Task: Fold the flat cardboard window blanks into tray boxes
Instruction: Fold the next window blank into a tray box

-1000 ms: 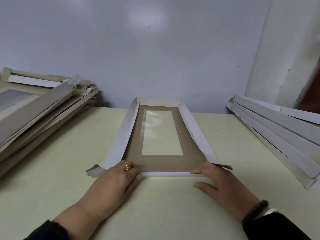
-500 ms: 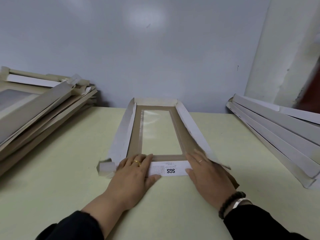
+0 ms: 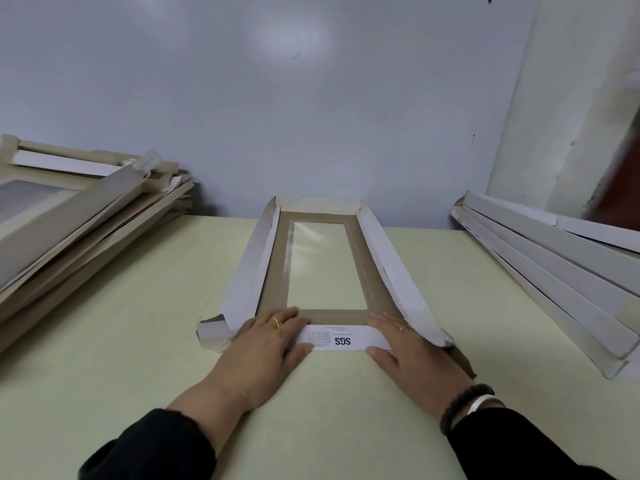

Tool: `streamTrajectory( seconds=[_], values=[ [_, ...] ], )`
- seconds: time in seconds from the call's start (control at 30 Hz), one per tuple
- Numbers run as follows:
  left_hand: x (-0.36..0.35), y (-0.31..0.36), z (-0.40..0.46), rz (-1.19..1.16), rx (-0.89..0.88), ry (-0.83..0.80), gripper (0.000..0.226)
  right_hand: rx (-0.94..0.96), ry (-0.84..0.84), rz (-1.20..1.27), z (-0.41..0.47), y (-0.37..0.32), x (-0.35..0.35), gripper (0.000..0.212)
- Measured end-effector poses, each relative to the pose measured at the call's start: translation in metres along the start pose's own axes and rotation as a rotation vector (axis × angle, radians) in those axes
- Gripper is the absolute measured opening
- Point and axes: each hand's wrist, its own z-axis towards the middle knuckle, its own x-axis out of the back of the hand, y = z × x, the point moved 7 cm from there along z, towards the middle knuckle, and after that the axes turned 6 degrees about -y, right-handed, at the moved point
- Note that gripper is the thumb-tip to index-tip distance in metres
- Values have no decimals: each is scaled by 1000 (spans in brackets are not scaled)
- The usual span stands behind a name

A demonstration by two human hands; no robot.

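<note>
A pale blue-grey wall (image 3: 311, 98) rises behind a light yellow-green tabletop (image 3: 121, 341), all seen from the 1 head view. In the middle of the tabletop lies the brown cardboard window blank with white flaps and a clear film pane (image 3: 325, 265), its long axis running away from the person. Its 2 long side flaps and the far end flap stand partly raised, so the tray shape is roughed in. The near white end flap printed "SGS" (image 3: 341, 337) is turned inward and lies flat on the brown frame. The left hand (image 3: 270, 344) and the right hand (image 3: 412, 351) both press it down with flat, straight fingers, gripping nothing.

By my judgement this box is midway: the near corners are loose, with a curled tab at the left one (image 3: 213, 332), and no wall is locked yet. A heap of folded beige trays (image 3: 79, 216) sits at the left, a slanted stack of white flat blanks (image 3: 554, 271) at the right; both are cut off by the frame, so neither can be counted. The right near corner is hidden under the right hand.
</note>
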Motion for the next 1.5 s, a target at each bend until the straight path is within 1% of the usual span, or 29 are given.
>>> streamTrajectory(
  seconds=[0.1,0.17,0.2,0.27,0.3,0.33,0.4,0.43,0.47,0.53,0.6,0.63,0.7,0.8,0.83,0.97,1.07,1.17,1.27,1.33,1.37,1.43,1.47,1.5],
  values=[
    [12,5,-5,-23,-13,121,31,-27,60,9,-4,-1,11,34],
    [19,8,-9,-7,-13,168,18,8,111,16,-5,-5,16,29],
    [21,10,-11,27,-21,181,16,28,127,-4,-6,-7,18,25],
    [24,12,-16,66,-57,221,16,62,141,-38,-9,-12,20,17],
    [26,13,-18,53,-80,243,21,81,143,-42,-11,-13,21,13],
    [28,13,-20,26,-95,250,32,97,141,-49,-13,-15,21,11],
    [29,15,-21,-2,-89,200,62,115,125,-63,-16,-16,21,17],
    [29,15,-22,-7,-77,171,71,116,111,-38,-17,-16,21,24],
    [28,14,-22,-23,-66,157,71,115,100,1,-17,-15,21,30],
    [27,10,-22,-36,-44,148,54,118,100,46,-17,-14,21,37],
    [26,10,-24,-62,-45,137,38,121,103,31,-17,-14,20,35],
    [24,12,-24,-64,-52,123,34,121,107,22,-17,-14,20,32],
    [22,15,-25,-36,-54,87,36,112,105,1,-17,-14,20,31],
    [21,15,-23,-6,-31,87,43,102,54,-45,-14,-13,14,49],
    [21,15,-22,17,-28,91,44,111,47,-63,-14,-14,12,51],
    [16,8,-14,40,26,50,36,156,49,-63,-14,-21,12,41],
    [17,8,-11,90,44,55,38,155,64,-38,-11,-23,13,37],
    [26,14,-14,139,26,123,36,163,115,11,-11,-25,18,33],
    [48,36,-25,116,-140,249,34,219,224,-16,-16,-32,27,27],
    [70,45,-35,105,-260,393,39,249,294,-100,-20,-40,33,32],
    [83,43,-40,84,-277,479,41,261,310,-145,-22,-44,35,34],
    [108,25,-49,-28,-221,635,39,299,329,-245,-27,-52,36,37],
    [114,8,-52,-117,-144,675,32,317,327,-277,-30,-56,35,37],
    [114,-11,-53,-217,-49,663,23,336,315,-294,-32,-58,34,37]
  ],
)
